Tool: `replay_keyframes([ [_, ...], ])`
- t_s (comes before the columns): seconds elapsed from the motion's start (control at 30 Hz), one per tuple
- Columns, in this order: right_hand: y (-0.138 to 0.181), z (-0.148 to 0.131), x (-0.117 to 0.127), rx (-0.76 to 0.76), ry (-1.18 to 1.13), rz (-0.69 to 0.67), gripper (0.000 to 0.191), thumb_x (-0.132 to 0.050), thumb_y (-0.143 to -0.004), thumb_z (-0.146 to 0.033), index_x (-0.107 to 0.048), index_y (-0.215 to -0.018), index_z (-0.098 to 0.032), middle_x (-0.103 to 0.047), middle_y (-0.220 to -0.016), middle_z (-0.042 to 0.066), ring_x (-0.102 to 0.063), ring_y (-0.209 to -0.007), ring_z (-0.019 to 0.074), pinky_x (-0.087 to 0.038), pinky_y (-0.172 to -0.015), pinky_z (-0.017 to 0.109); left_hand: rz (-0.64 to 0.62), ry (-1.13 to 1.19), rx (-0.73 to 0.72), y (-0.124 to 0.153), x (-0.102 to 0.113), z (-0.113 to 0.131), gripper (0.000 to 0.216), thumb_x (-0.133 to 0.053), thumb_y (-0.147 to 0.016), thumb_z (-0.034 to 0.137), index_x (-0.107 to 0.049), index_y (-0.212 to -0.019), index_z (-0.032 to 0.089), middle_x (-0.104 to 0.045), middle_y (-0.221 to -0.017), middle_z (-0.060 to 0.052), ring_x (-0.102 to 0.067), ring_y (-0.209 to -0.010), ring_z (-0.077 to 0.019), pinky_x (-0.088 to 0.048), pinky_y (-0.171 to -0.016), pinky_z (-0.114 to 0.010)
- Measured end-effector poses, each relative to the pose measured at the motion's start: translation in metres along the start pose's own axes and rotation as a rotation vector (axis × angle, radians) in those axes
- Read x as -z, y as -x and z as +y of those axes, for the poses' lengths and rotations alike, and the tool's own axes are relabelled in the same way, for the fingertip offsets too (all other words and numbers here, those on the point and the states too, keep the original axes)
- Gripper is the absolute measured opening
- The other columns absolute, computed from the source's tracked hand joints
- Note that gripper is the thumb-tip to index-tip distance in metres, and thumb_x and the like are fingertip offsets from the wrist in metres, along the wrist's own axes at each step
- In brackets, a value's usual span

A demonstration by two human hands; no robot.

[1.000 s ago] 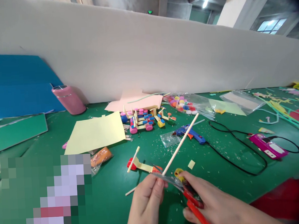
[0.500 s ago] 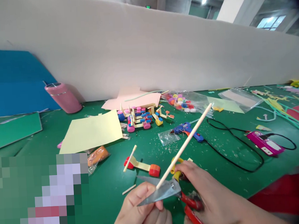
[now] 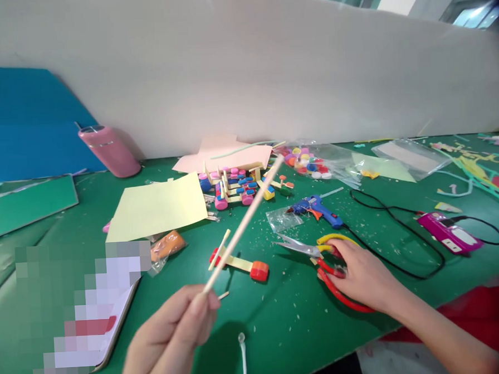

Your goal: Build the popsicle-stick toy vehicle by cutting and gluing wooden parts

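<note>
My left hand [image 3: 173, 336] is closed, pinching the lower end of a thin wooden stick [image 3: 246, 220] that slants up to the right. Over to the right, my right hand [image 3: 360, 270] is closed on the handles of a pair of scissors [image 3: 307, 250], one handle yellow and one red. The scissor blades are slightly apart, point left, and are clear of the stick. Behind the stick lies a small toy piece with red wheels [image 3: 259, 271], a pale flat bar and a short crosswise stick. A short cut stick [image 3: 224, 295] lies just beyond my left fingers.
A blue glue gun [image 3: 317, 210] with a black cord lies beyond the scissors, near a purple power strip [image 3: 448, 232]. Several small wheeled toys [image 3: 235, 190] stand farther back. At left are a yellow sheet [image 3: 158, 208], a pink tumbler [image 3: 111, 152] and a partly blurred phone [image 3: 114, 322].
The scissors have moved away from the stick, rightward and down toward the table with my right hand. My left hand has shifted left with the stick.
</note>
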State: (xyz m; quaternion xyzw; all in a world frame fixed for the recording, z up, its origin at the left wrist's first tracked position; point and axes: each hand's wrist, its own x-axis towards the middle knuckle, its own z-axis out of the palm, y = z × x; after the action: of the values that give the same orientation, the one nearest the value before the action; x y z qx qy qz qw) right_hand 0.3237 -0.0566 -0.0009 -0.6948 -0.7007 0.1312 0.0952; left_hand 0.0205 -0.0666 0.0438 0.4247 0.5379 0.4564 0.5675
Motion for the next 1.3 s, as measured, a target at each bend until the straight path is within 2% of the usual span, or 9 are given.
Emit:
replay_keyframes([
  [0.17, -0.002, 0.010, 0.003, 0.125, 0.196, 0.104, 0.052, -0.058, -0.072, -0.039, -0.053, -0.113, -0.009, -0.057, -0.110, 0.018, -0.054, -0.100, 0.0322, -0.045, -0.082, 0.045, -0.212, -0.449, -0.093, -0.006, -0.022, -0.010, 0.026, -0.049, -0.081, 0.038, -0.061, -0.071, 0.018, -0.048, -0.058, 0.002, -0.041, -0.054, -0.0118, -0.032, -0.049, -0.021],
  [0.3, 0.012, -0.017, 0.026, 0.297, 0.106, 0.451, 0.031, -0.058, -0.077, -0.032, -0.059, -0.105, -0.018, -0.059, -0.103, 0.011, -0.055, -0.098, 0.0275, -0.043, -0.084, 0.043, -0.355, -0.653, -0.181, -0.010, -0.031, -0.014, 0.030, -0.037, -0.087, 0.033, -0.055, -0.070, 0.017, -0.051, -0.061, 0.001, -0.046, -0.055, -0.0126, -0.036, -0.053, -0.021],
  [0.37, 0.017, -0.042, 0.030, 0.531, -0.021, 0.554, 0.025, -0.058, -0.078, -0.022, -0.060, -0.102, -0.019, -0.060, -0.098, 0.009, -0.054, -0.097, 0.0243, -0.041, -0.085, 0.040, -0.380, -0.718, -0.253, -0.011, -0.035, -0.016, 0.029, -0.035, -0.089, 0.030, -0.052, -0.067, 0.018, -0.051, -0.060, 0.001, -0.047, -0.055, -0.0122, -0.037, -0.054, -0.021],
  [0.43, 0.016, -0.066, 0.025, 0.671, -0.069, 0.446, 0.025, -0.056, -0.080, -0.019, -0.060, -0.104, -0.020, -0.061, -0.101, 0.008, -0.052, -0.100, 0.0239, -0.037, -0.088, 0.040, -0.382, -0.767, -0.336, -0.011, -0.039, -0.018, 0.029, -0.034, -0.089, 0.027, -0.048, -0.065, 0.018, -0.050, -0.059, 0.002, -0.048, -0.055, -0.0119, -0.039, -0.056, -0.021],
  [0.53, 0.008, -0.086, 0.006, 0.700, -0.091, 0.294, 0.021, -0.051, -0.085, -0.020, -0.060, -0.104, -0.017, -0.062, -0.099, 0.008, -0.053, -0.093, 0.0221, -0.036, -0.084, 0.038, -0.360, -0.856, -0.461, -0.009, -0.040, -0.022, 0.029, -0.031, -0.090, 0.020, -0.045, -0.065, 0.018, -0.052, -0.060, 0.001, -0.049, -0.054, -0.0118, -0.040, -0.055, -0.021],
  [0.67, -0.004, -0.087, -0.013, 0.717, -0.083, 0.198, 0.021, -0.043, -0.091, -0.024, -0.063, -0.099, -0.021, -0.060, -0.070, 0.002, -0.049, -0.067, 0.0161, -0.034, -0.066, 0.031, -0.318, -1.155, -0.670, -0.010, -0.035, -0.027, 0.025, -0.031, -0.086, 0.010, -0.049, -0.070, 0.017, -0.056, -0.064, -0.003, -0.052, -0.056, -0.0161, -0.042, -0.053, -0.027],
  [0.83, -0.018, -0.077, -0.009, 0.699, -0.075, 0.182, 0.023, -0.041, -0.092, -0.026, -0.063, -0.097, -0.021, -0.058, -0.069, 0.003, -0.046, -0.066, 0.0164, -0.030, -0.061, 0.029, -0.257, -1.430, -0.859, -0.026, -0.045, -0.028, 0.023, -0.034, -0.080, 0.004, -0.052, -0.074, 0.017, -0.057, -0.062, -0.003, -0.053, -0.054, -0.0194, -0.040, -0.051, -0.031],
  [1.03, -0.038, -0.062, -0.011, 0.682, -0.129, 0.203, 0.023, -0.042, -0.091, -0.026, -0.063, -0.094, -0.018, -0.060, -0.073, 0.004, -0.048, -0.070, 0.0174, -0.029, -0.063, 0.030, -0.182, -1.468, -0.920, -0.048, -0.060, -0.037, 0.018, -0.038, -0.078, 0.004, -0.051, -0.076, 0.017, -0.056, -0.061, -0.002, -0.052, -0.053, -0.0195, -0.039, -0.051, -0.032],
  [1.3, -0.034, -0.059, -0.027, 0.681, -0.143, 0.173, 0.027, -0.039, -0.093, -0.027, -0.064, -0.086, -0.019, -0.060, -0.066, 0.003, -0.048, -0.065, 0.0162, -0.027, -0.059, 0.029, -0.194, -1.320, -0.936, -0.048, -0.053, -0.065, 0.019, -0.033, -0.085, 0.009, -0.047, -0.076, 0.018, -0.052, -0.056, 0.000, -0.046, -0.047, -0.0167, -0.037, -0.047, -0.028],
])
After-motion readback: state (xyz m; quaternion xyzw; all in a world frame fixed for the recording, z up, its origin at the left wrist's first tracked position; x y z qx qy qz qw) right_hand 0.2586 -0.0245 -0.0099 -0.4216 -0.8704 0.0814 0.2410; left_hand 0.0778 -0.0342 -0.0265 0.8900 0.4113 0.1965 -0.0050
